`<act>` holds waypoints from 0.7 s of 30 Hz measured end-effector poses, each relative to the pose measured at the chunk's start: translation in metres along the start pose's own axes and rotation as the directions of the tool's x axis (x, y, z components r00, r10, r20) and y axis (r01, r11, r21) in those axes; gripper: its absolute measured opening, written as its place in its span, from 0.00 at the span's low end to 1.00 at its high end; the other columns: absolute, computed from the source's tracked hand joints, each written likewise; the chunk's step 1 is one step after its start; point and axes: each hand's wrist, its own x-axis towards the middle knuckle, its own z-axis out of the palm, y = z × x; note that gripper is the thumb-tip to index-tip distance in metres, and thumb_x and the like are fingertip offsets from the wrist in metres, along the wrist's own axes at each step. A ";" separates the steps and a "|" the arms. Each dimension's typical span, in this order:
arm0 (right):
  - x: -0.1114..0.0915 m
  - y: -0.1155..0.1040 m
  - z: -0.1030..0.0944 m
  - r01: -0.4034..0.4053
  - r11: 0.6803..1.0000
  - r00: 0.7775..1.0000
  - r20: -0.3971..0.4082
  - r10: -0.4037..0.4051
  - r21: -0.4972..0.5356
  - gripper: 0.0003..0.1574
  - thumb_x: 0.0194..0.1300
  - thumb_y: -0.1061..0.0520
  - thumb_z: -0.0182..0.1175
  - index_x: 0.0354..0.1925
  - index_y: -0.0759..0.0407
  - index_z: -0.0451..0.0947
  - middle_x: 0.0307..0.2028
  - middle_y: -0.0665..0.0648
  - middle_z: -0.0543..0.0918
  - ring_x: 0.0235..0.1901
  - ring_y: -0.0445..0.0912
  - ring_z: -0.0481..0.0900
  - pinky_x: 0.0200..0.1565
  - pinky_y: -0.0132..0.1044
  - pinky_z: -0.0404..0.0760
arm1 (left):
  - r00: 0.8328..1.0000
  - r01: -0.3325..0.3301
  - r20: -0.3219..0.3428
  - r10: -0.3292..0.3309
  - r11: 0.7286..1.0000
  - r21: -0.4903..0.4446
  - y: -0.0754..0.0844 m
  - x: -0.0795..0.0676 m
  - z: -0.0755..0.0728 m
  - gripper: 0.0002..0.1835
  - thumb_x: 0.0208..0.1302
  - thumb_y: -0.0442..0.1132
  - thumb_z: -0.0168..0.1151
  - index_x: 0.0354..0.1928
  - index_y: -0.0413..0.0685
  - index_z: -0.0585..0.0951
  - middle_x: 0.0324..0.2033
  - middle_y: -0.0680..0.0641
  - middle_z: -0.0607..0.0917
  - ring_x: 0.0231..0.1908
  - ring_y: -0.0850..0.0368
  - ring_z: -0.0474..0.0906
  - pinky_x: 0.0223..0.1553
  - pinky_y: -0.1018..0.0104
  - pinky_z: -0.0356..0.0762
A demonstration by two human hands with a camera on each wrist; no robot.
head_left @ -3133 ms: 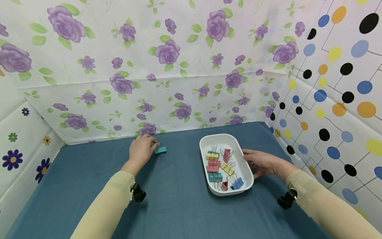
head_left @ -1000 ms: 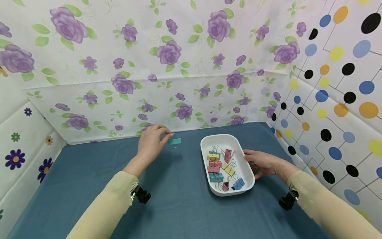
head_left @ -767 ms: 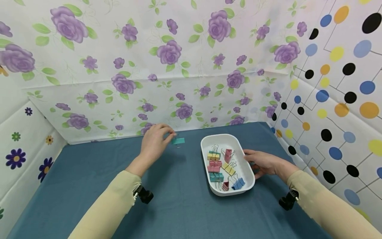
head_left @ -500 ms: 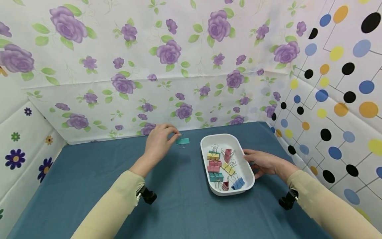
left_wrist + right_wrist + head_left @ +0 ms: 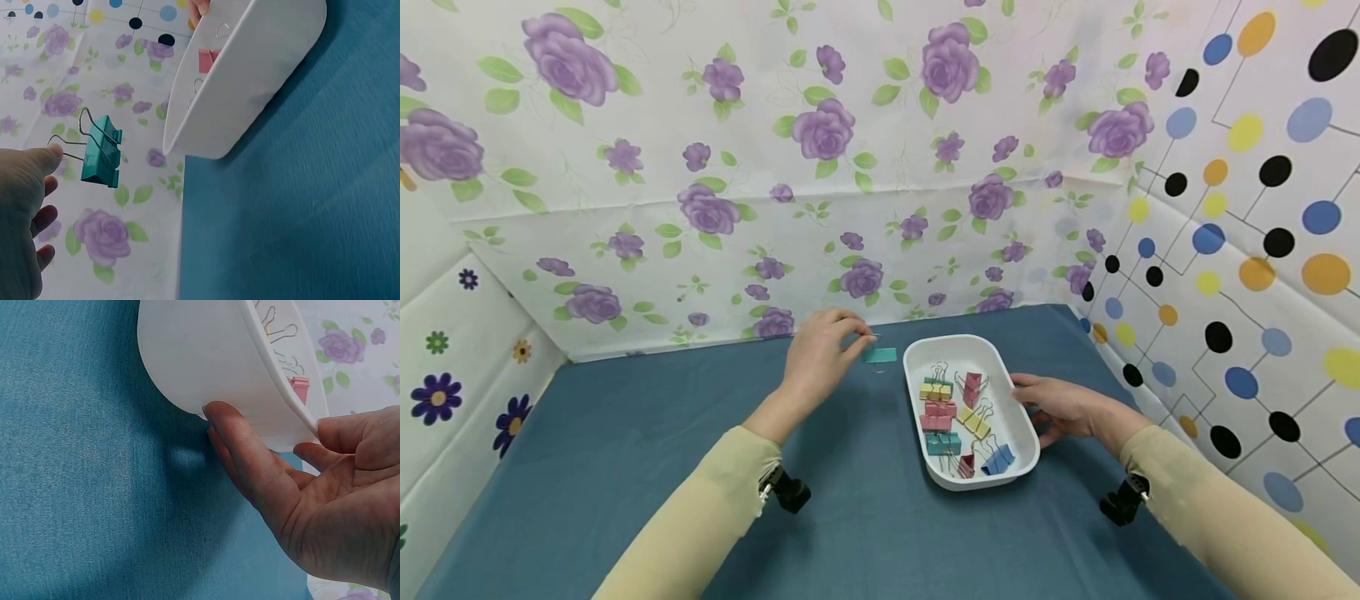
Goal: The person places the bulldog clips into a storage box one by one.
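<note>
My left hand (image 5: pixel 822 354) pinches a teal binder clip (image 5: pixel 101 153) by one wire handle, between thumb and fingertip. In the head view the clip hangs above the cloth, just left of a white tray (image 5: pixel 1027 450). Inside the tray lie several binder clips: a yellow one (image 5: pixel 976 425), a pink one (image 5: pixel 936 422), a teal one (image 5: pixel 943 443) and a blue one (image 5: pixel 997 460) among them. At the tray's right side, my right hand (image 5: pixel 1060 406) touches the outer wall and rim with loosely extended fingers (image 5: pixel 240 447), not wrapped round it.
Blue cloth (image 5: pixel 625 467) covers the table under the tray. A flowered sheet (image 5: pixel 760 200) stands along the back edge, and a dotted sheet (image 5: pixel 1247 333) rises close beyond my right hand. Another flowered panel (image 5: pixel 445 358) borders the left side.
My left hand has lifted the teal binder clip from the cloth and carried it rightward, close to the tray. The right hand and tray have stayed in place.
</note>
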 end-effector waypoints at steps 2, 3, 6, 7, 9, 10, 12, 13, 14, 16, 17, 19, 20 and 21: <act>0.000 0.000 0.000 0.000 1.000 1.000 0.000 0.000 0.000 0.37 0.84 0.51 0.44 0.82 0.53 0.45 0.63 0.69 0.72 0.52 0.60 0.80 0.39 0.56 0.87 | 1.000 0.000 0.004 0.000 1.000 0.000 0.004 0.001 0.002 0.05 0.68 0.47 0.70 0.39 0.57 0.89 0.48 0.53 0.85 0.52 0.51 0.79 0.53 0.51 0.78; 0.000 0.000 0.000 -0.001 1.000 1.000 0.000 0.001 0.000 0.37 0.84 0.51 0.44 0.82 0.53 0.45 0.63 0.69 0.72 0.51 0.60 0.80 0.39 0.56 0.87 | 1.000 0.000 0.006 0.000 1.000 -0.001 0.005 0.001 0.004 0.04 0.68 0.46 0.70 0.39 0.57 0.89 0.48 0.53 0.85 0.52 0.51 0.79 0.54 0.51 0.77; 0.001 0.001 0.000 -0.003 1.000 1.000 -0.002 0.003 0.001 0.37 0.84 0.50 0.44 0.82 0.52 0.45 0.62 0.69 0.72 0.51 0.60 0.81 0.39 0.56 0.87 | 1.000 -0.002 0.011 0.002 1.000 -0.016 0.010 0.000 0.007 0.05 0.67 0.47 0.71 0.39 0.57 0.89 0.47 0.53 0.85 0.52 0.51 0.78 0.53 0.51 0.77; 0.001 0.001 0.000 -0.003 1.000 1.000 -0.003 0.003 0.001 0.37 0.84 0.50 0.44 0.82 0.52 0.45 0.62 0.69 0.72 0.51 0.60 0.81 0.39 0.56 0.87 | 1.000 -0.003 0.013 0.003 1.000 -0.025 0.011 0.000 0.008 0.05 0.67 0.47 0.71 0.39 0.57 0.89 0.47 0.53 0.85 0.52 0.51 0.78 0.53 0.51 0.77; 0.002 0.001 0.000 -0.005 1.000 1.000 -0.006 0.005 0.003 0.37 0.84 0.50 0.45 0.82 0.52 0.46 0.62 0.68 0.73 0.51 0.60 0.81 0.39 0.56 0.87 | 1.000 -0.004 0.016 0.005 0.999 -0.040 0.014 -0.001 0.010 0.05 0.67 0.46 0.71 0.39 0.56 0.89 0.47 0.53 0.85 0.52 0.50 0.78 0.53 0.51 0.77; 0.002 0.001 0.000 -0.007 1.000 1.000 -0.008 0.007 0.006 0.37 0.84 0.50 0.45 0.82 0.52 0.46 0.62 0.68 0.73 0.51 0.60 0.81 0.39 0.56 0.87 | 1.000 -0.004 0.019 0.005 0.999 -0.047 0.015 -0.001 0.010 0.05 0.67 0.47 0.70 0.39 0.56 0.89 0.47 0.53 0.85 0.52 0.51 0.78 0.54 0.51 0.77; 0.003 0.001 0.000 -0.009 1.000 1.000 -0.011 0.009 0.005 0.37 0.84 0.50 0.45 0.82 0.51 0.47 0.61 0.68 0.73 0.50 0.60 0.81 0.39 0.56 0.87 | 1.000 -0.003 0.023 0.005 0.998 -0.056 0.017 -0.002 0.012 0.05 0.68 0.47 0.70 0.39 0.57 0.89 0.46 0.54 0.85 0.52 0.51 0.78 0.56 0.51 0.76; 0.003 0.001 0.000 -0.009 1.000 1.000 -0.012 0.009 0.004 0.37 0.84 0.50 0.45 0.82 0.51 0.47 0.61 0.68 0.73 0.50 0.60 0.81 0.39 0.56 0.87 | 1.000 -0.004 0.025 0.005 0.998 -0.062 0.019 -0.002 0.013 0.05 0.67 0.47 0.70 0.39 0.57 0.89 0.46 0.54 0.85 0.52 0.51 0.78 0.59 0.50 0.75; 0.003 0.000 0.000 -0.011 1.000 1.000 -0.013 0.011 0.005 0.37 0.84 0.50 0.45 0.82 0.51 0.47 0.61 0.68 0.74 0.50 0.60 0.82 0.39 0.56 0.87 | 1.000 -0.003 0.027 0.005 0.998 -0.066 0.020 -0.002 0.014 0.05 0.67 0.47 0.70 0.39 0.57 0.89 0.46 0.54 0.85 0.52 0.51 0.78 0.62 0.50 0.73; 0.003 0.000 0.000 -0.014 1.000 1.000 -0.017 0.014 0.007 0.36 0.84 0.50 0.45 0.82 0.51 0.48 0.61 0.68 0.74 0.50 0.60 0.82 0.39 0.56 0.87 | 0.999 -0.001 0.033 0.003 0.997 -0.074 0.023 -0.002 0.016 0.04 0.67 0.46 0.70 0.38 0.57 0.89 0.46 0.54 0.84 0.53 0.51 0.78 0.65 0.49 0.70; 0.003 0.000 0.000 -0.012 1.000 1.000 -0.014 0.013 0.006 0.36 0.84 0.50 0.44 0.82 0.51 0.47 0.61 0.68 0.74 0.50 0.60 0.81 0.39 0.56 0.87 | 0.999 0.001 0.037 0.002 0.997 -0.079 0.025 -0.002 0.017 0.04 0.68 0.46 0.70 0.38 0.58 0.89 0.46 0.54 0.84 0.54 0.51 0.78 0.66 0.48 0.69; 0.003 0.001 -0.001 -0.011 1.000 1.000 -0.010 0.011 0.007 0.37 0.84 0.50 0.44 0.82 0.52 0.47 0.62 0.68 0.73 0.50 0.60 0.81 0.39 0.56 0.87 | 0.999 0.000 0.044 0.004 0.996 -0.088 0.028 -0.002 0.019 0.03 0.68 0.46 0.70 0.38 0.58 0.89 0.47 0.55 0.84 0.54 0.51 0.78 0.66 0.48 0.69; 0.003 0.001 -0.001 -0.010 1.000 1.000 -0.007 0.010 0.007 0.37 0.84 0.50 0.44 0.82 0.52 0.46 0.62 0.69 0.73 0.50 0.61 0.81 0.39 0.56 0.87 | 0.999 -0.002 0.048 0.006 0.996 -0.088 0.030 -0.002 0.020 0.03 0.68 0.46 0.70 0.38 0.59 0.89 0.46 0.55 0.84 0.54 0.51 0.78 0.64 0.48 0.71; 0.003 0.001 -0.001 -0.012 1.000 1.000 -0.006 0.012 0.009 0.37 0.84 0.50 0.44 0.82 0.51 0.46 0.62 0.69 0.73 0.51 0.61 0.81 0.40 0.57 0.87 | 0.999 -0.006 0.050 0.010 0.996 -0.088 0.031 -0.003 0.020 0.03 0.68 0.46 0.70 0.38 0.59 0.89 0.46 0.55 0.84 0.54 0.51 0.78 0.61 0.49 0.73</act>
